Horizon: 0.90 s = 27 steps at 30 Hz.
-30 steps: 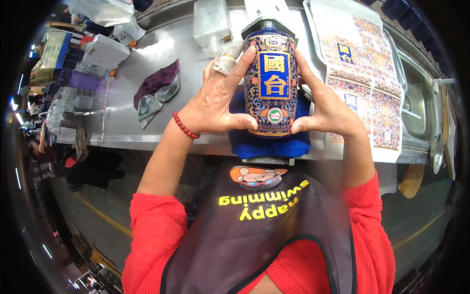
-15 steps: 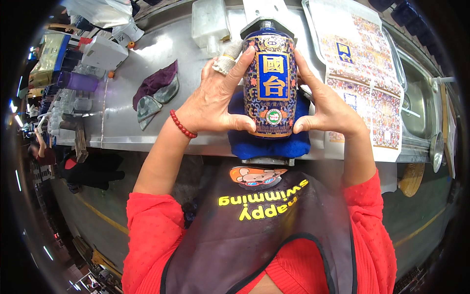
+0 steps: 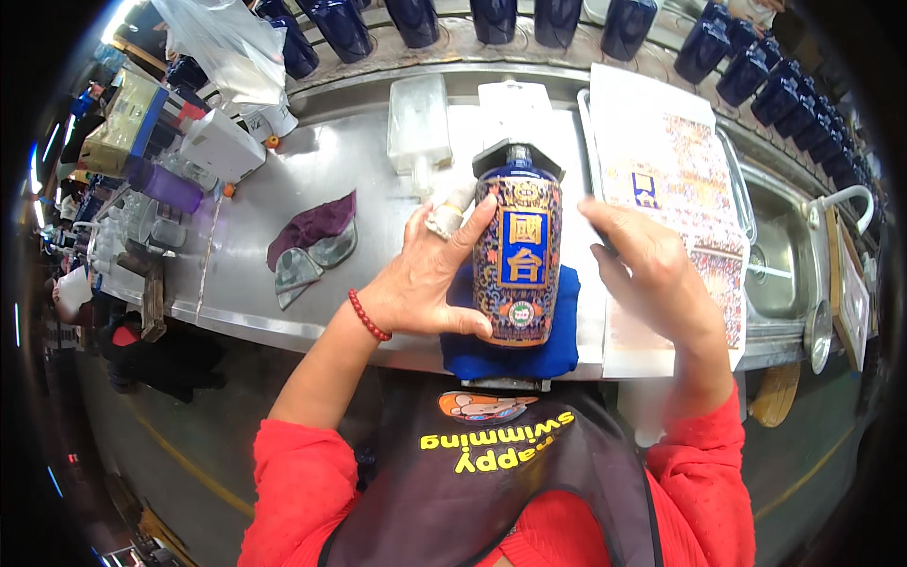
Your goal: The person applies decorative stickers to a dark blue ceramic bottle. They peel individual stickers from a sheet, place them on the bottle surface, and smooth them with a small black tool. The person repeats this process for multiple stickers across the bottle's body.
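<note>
A dark blue bottle (image 3: 516,250) with a patterned wrap-around label lies face up, neck away from me. A folded blue cloth (image 3: 557,331) is under its base, and a dark angular rest (image 3: 550,163) is at its neck. My left hand (image 3: 425,274) holds the bottle's left side, thumb low and index finger high. White wrapping (image 3: 444,220) covers one of its fingers. Off the bottle, to its right, my right hand (image 3: 652,269) is bent and smeared by motion. Something dark shows between its fingers, too blurred to name. Printed label sheets (image 3: 704,180) lie beyond that hand.
A clear upturned bottle (image 3: 419,123) lies behind my left hand. Purple and grey cloths (image 3: 316,236) are on the steel counter (image 3: 368,203) at left. A sink (image 3: 782,269) is at right. Several dark blue bottles (image 3: 493,19) stand along the back.
My right hand has let go of the bottle's right side and moved off to the right. My left hand stays on the bottle. The view has tilted up, showing more bottles behind.
</note>
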Each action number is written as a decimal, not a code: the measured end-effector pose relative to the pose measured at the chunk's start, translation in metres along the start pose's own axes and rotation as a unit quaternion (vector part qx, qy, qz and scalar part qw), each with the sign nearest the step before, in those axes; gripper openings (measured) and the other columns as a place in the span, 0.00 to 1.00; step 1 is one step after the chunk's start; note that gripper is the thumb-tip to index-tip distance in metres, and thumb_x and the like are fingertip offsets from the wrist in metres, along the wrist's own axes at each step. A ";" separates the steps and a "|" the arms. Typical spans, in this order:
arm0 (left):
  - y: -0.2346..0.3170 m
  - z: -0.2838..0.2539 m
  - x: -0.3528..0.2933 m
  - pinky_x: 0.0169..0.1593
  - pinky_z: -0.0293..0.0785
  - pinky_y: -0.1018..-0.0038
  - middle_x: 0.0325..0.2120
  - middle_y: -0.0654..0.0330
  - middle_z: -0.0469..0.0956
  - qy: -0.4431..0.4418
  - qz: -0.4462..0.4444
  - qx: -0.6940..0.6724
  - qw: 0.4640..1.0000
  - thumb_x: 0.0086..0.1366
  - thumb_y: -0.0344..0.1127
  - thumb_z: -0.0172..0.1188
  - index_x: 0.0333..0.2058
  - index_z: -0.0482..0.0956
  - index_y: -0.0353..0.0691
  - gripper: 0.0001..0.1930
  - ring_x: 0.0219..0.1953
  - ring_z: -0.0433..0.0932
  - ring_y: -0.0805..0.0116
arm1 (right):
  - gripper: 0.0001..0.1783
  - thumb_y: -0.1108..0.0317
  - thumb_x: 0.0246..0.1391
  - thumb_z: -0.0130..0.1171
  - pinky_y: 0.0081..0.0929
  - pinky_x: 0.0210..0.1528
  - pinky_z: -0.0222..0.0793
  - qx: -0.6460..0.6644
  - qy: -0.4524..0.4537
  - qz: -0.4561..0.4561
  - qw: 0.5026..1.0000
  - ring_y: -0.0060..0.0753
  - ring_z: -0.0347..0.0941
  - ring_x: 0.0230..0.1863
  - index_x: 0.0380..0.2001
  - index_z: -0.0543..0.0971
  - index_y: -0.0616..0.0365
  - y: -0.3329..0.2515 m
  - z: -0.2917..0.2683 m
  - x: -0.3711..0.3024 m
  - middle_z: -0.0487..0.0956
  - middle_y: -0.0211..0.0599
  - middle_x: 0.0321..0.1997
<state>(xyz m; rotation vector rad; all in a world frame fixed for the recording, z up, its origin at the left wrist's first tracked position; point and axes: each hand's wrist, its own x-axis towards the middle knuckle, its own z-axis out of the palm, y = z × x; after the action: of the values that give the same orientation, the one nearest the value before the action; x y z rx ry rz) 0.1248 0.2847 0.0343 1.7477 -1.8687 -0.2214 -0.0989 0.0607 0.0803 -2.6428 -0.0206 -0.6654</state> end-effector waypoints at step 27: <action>0.011 0.034 0.013 0.74 0.36 0.46 0.69 0.39 0.63 0.158 -0.085 -0.139 0.974 0.69 0.75 0.42 0.73 0.52 0.29 0.54 0.72 0.61 0.45 | 0.09 0.65 0.67 0.63 0.14 0.33 0.69 0.549 0.218 0.333 0.735 0.11 0.71 0.31 0.41 0.77 0.59 0.021 0.089 0.009 0.78 0.22 0.32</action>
<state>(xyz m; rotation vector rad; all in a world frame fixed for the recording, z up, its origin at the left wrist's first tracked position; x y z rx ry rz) 0.0981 0.2652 0.0154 1.6386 -1.3923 -0.2402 -0.0485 0.0754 0.0052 -1.1667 0.4892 -0.6760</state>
